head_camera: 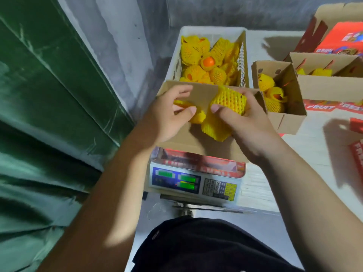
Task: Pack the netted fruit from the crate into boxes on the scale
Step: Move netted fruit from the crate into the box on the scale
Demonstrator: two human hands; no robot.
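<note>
Netted fruit (228,99), orange inside yellow foam mesh, is held in the right hand (243,122) over the open cardboard box (196,142) sitting on the digital scale (193,183); thumb and fingers curl round it, a full grip. Left hand (170,112) is down in the box's left side, thumb and fingers closing on another netted piece (197,116) lying there; more yellow netting sits low in the box between the two hands. White slatted crate (176,61) just beyond the box, about half full of the same fruit. To do this step well, judging from the layout: set each fruit down on the box floor rather than dropping it, nets snug side by side, and keep hands and forearms off the box walls before reading the green displays, since any leaning weight would likely skew the figure. Display digits too blurred to read. Surface: pale counter (314,146), with a second box (282,95) of netted fruit right of the crate, another beyond it, and red printed fruit cartons (341,38) at far right. Room: grey concrete wall (216,10) behind, green tarpaulin (45,114) hanging at left.
</note>
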